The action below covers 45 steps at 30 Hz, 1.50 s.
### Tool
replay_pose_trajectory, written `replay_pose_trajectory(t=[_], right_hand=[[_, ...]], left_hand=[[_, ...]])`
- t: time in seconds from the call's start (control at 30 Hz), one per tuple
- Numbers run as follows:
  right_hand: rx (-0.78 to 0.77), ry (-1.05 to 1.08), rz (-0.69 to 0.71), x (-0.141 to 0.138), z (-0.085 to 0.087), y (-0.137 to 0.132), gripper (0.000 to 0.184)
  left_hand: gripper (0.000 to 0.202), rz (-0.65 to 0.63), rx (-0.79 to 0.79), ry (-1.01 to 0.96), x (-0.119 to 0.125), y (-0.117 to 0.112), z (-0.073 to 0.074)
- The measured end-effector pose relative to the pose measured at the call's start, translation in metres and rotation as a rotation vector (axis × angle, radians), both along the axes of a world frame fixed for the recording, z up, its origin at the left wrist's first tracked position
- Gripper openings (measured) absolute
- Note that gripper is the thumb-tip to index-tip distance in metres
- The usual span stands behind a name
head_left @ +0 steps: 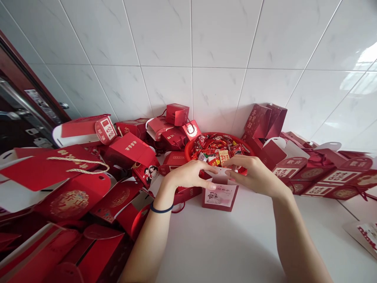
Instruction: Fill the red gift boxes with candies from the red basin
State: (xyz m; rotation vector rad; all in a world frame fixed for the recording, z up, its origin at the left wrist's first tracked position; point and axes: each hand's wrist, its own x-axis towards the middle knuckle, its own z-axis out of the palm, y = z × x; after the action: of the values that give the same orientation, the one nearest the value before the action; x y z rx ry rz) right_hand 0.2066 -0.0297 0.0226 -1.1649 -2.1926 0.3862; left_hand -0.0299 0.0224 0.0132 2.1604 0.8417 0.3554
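A small red gift box (219, 196) stands upright on the white table, its top open. Its front bears a pale panel with a drawn couple and writing. My left hand (193, 175) spans the box's left top edge, thumb at the front rim and fingertips at the back panel. My right hand (255, 175) holds the upper right of the same box, with thumb and fingers at its back flap. Just behind the box is a red basin (250, 148) full of wrapped sweets (212, 145). The inside of the box is mostly hidden.
Many red gift boxes (70, 196) lie heaped on the left, some with rope handles. More boxes (312, 171) are stacked at the right against the white tiled wall (218, 90). A printed white item (365, 236) lies at the right edge of the table (224, 247).
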Motion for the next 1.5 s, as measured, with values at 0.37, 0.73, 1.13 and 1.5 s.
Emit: replay_pose_trajectory(t=[0.37, 0.73, 1.13, 1.5], right_hand=[[0.071, 0.135, -0.163, 0.012, 0.001, 0.006, 0.036], [-0.182, 0.567, 0.005, 0.008, 0.009, 0.003, 0.046], [-0.318, 0.656, 0.152, 0.001, 0.008, 0.002, 0.051], [-0.136, 0.555, 0.008, -0.005, -0.005, 0.011, 0.042]], left_hand=[[0.019, 0.179, 0.208, -0.325, 0.018, -0.004, -0.004], [0.065, 0.336, 0.136, -0.703, 0.018, -0.007, -0.001], [0.041, 0.377, 0.173, -0.741, 0.024, -0.01, 0.0], [0.066, 0.433, 0.46, -0.684, 0.038, -0.014, -0.01]])
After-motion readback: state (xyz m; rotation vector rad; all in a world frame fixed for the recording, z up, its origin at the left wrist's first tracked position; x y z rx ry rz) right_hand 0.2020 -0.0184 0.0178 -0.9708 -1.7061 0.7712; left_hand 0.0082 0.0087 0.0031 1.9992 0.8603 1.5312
